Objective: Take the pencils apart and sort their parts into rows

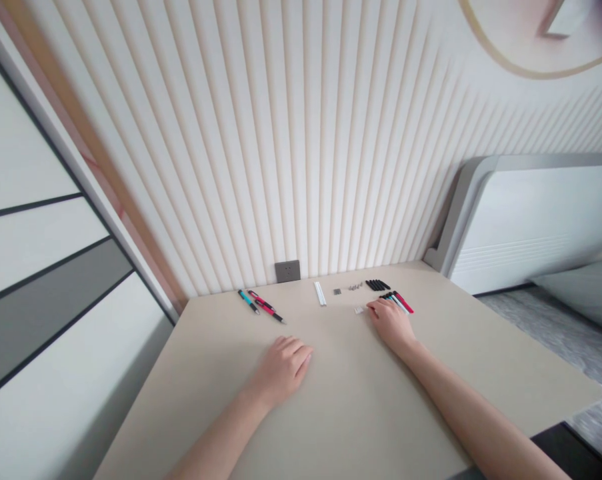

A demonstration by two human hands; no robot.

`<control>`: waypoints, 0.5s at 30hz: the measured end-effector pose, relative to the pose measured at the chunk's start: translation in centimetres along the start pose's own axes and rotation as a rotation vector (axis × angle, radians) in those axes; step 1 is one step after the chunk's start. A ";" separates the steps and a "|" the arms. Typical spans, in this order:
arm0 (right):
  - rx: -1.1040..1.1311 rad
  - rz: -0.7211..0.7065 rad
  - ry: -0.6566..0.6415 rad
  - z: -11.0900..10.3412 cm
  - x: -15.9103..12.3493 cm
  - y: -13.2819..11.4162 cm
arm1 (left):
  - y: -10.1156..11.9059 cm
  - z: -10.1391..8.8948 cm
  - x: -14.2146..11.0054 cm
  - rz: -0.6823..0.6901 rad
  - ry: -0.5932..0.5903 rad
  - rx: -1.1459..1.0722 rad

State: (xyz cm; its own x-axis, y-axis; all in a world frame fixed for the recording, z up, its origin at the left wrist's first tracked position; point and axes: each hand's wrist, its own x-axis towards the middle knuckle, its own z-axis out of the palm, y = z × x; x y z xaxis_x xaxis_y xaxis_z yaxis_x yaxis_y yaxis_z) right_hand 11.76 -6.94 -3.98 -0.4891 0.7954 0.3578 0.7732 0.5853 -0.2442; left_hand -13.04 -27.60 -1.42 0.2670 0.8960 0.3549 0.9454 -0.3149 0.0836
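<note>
My left hand rests on the tabletop with its fingers curled together, and nothing shows in it. Farther right, my right hand reaches over the table with its fingers drawn together; what they hold, if anything, is too small to make out. Just left of its fingertips lie small clear-white pieces. Behind and partly under that hand is a row of coloured pen barrels, in red, white and teal. Beyond them sit several black pen grips. Small springs and small grey metal-looking parts lie to their left.
Thin white refills lie near the wall. At the left are a teal pen and red-and-black pens. A dark wall socket sits at the back edge of the beige table. A bed stands at the right.
</note>
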 end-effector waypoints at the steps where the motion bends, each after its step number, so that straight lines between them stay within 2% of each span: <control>1: 0.003 -0.001 -0.009 0.0 0.0 0.0 | -0.3 -0.2 -0.1 -0.016 0.003 0.024; 5: 0.026 -0.033 -0.019 0.1 0.0 0.0 | -2.5 -0.7 -0.8 -0.156 0.048 0.098; 9: 0.054 -0.067 -0.026 0.3 0.1 0.3 | -4.8 -0.1 -1.5 -0.285 0.112 0.145; 15: 0.084 -0.086 -0.028 0.8 0.1 0.7 | -6.1 1.2 -2.0 -0.315 0.015 0.130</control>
State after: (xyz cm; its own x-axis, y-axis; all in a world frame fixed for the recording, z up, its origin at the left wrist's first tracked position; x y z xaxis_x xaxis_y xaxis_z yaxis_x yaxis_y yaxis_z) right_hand 11.97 -6.34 -4.83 -0.5643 0.7452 0.3554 0.6919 0.6617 -0.2888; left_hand -19.13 -27.07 -3.71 -0.0435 0.9379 0.3442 0.9972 0.0199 0.0718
